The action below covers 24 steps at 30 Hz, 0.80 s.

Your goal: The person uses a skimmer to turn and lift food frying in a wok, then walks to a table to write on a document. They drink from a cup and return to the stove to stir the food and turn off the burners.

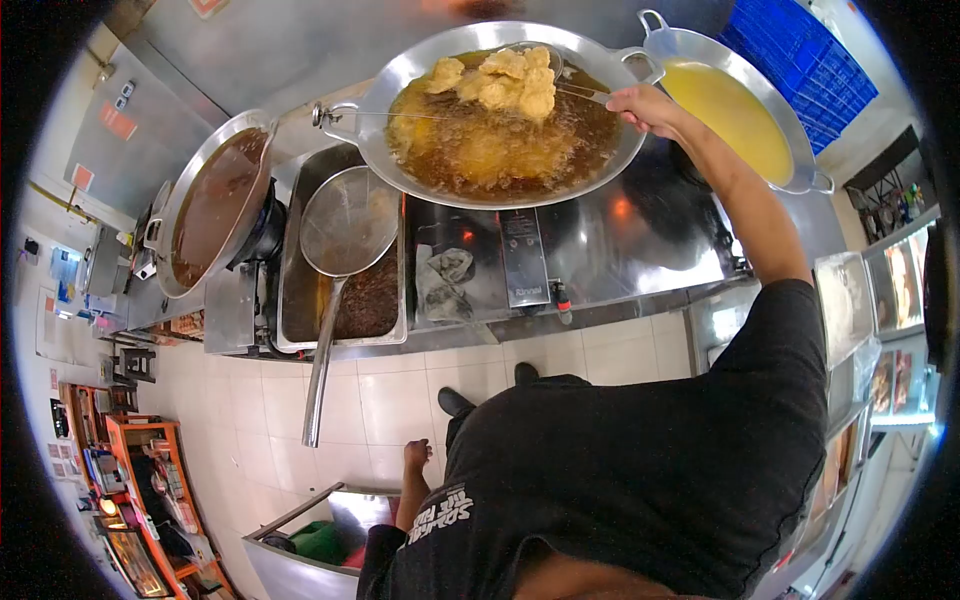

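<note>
Held out to the upper right, my right hand (645, 108) is closed around the handle of a wire skimmer (580, 92). Golden battered fried pieces (515, 85) are heaped on the skimmer over the bubbling oil (500, 155). The oil fills a wide metal wok (440, 193), whose right loop handle (645, 65) is close to my right hand. From the wok's left rim a thin metal rod (375, 113) reaches over the oil. My left hand (417, 456) hangs low at my side, away from the counter, fingers loosely bent with nothing in them.
A large round strainer (350, 222) lies over a steel tray (402, 325) of dark crumbs, its handle jutting past the counter edge. Left stands a pan of brown oil (222, 205); right, a pan of yellow liquid (730, 125). Blue crates (800, 65) stand behind. A steel bin (300, 560) is below.
</note>
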### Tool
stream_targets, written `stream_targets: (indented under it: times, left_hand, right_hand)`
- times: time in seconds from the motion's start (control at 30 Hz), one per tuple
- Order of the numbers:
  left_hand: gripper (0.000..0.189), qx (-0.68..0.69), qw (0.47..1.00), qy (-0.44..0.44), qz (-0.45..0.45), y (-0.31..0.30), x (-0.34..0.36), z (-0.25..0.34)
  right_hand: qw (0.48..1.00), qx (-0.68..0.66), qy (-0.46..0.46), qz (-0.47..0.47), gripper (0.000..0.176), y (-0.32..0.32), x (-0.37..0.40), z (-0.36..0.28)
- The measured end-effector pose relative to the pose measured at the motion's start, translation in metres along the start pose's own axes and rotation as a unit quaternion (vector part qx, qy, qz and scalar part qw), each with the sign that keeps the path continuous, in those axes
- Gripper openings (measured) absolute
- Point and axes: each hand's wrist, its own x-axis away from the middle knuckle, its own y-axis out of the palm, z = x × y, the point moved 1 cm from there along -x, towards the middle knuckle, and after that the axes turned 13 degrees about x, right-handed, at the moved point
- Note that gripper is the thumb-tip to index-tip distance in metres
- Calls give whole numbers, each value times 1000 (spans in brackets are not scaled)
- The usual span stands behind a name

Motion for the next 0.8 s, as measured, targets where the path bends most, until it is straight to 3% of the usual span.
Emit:
stream_targets:
  times: [0.07,0.27,0.33,0.43,0.53,0.8]
  left_hand:
    - [23,40,999,-18,1,-6,-15,-4]
    - [22,-41,998,34,-33,-5,-10,16]
    - [22,-26,1000,-1,-1,0,-12,18]
    - [22,-12,1000,8,-13,-1,-14,16]
    - [22,-8,1000,1,-19,-1,-17,12]
    - [20,-158,984,34,-71,-5,-11,16]
  right_hand:
    - [997,73,-22,21,28,-5,-4,2]
    - [958,261,-75,87,27,-5,-7,-2]
    - [941,315,-78,98,28,-3,-2,-7]
    - [763,491,-300,293,30,9,-5,5]
    - [809,512,-201,207,24,19,1,-5]
    - [796,536,-137,245,19,55,30,-24]
